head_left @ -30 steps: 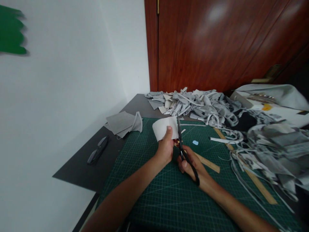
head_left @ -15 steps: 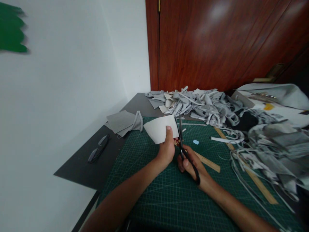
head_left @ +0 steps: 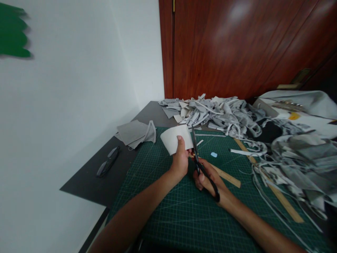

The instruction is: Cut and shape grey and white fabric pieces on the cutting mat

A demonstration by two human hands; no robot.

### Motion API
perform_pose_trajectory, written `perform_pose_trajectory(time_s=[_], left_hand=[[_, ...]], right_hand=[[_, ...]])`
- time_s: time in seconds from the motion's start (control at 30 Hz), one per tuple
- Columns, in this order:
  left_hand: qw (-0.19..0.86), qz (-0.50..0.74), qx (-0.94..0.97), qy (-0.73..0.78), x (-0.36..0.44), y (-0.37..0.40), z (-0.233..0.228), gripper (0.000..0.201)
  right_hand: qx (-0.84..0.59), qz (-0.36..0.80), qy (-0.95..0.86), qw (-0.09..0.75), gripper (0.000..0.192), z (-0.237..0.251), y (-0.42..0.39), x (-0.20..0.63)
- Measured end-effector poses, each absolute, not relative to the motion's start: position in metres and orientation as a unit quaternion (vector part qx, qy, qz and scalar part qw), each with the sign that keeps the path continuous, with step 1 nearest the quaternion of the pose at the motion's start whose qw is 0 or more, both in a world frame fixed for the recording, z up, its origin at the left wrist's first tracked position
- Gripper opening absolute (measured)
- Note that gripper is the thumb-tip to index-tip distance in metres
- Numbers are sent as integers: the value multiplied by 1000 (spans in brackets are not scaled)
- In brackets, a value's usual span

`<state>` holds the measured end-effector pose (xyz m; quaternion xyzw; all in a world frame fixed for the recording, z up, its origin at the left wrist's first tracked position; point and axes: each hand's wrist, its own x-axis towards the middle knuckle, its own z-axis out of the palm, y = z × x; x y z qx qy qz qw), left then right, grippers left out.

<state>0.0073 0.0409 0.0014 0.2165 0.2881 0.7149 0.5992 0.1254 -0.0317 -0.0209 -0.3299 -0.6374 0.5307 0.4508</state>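
Head view: left hand (head_left: 180, 162) pinching pale fabric piece (head_left: 176, 138), right hand (head_left: 207, 178) gripping black scissors (head_left: 201, 165), blades meeting the piece's right edge above green cutting mat (head_left: 184, 218); wooden ruler (head_left: 228, 177) lying right; grey scrap heap (head_left: 216, 112) covering far worktop (head_left: 94, 182).

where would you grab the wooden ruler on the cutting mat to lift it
Grip the wooden ruler at its free right end, coming from above and the right. It lies flat on the cutting mat, so pinch across its narrow width. Its left end runs under the right hand holding the scissors, so that end is blocked.
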Motion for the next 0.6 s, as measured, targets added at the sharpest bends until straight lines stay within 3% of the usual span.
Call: perform_pose_trajectory(time_s=[0.6], left_hand=[[604,713,185,304,8,43,-5,70]], right_hand=[[-337,545,-612,463,64,-19,-34,121]])
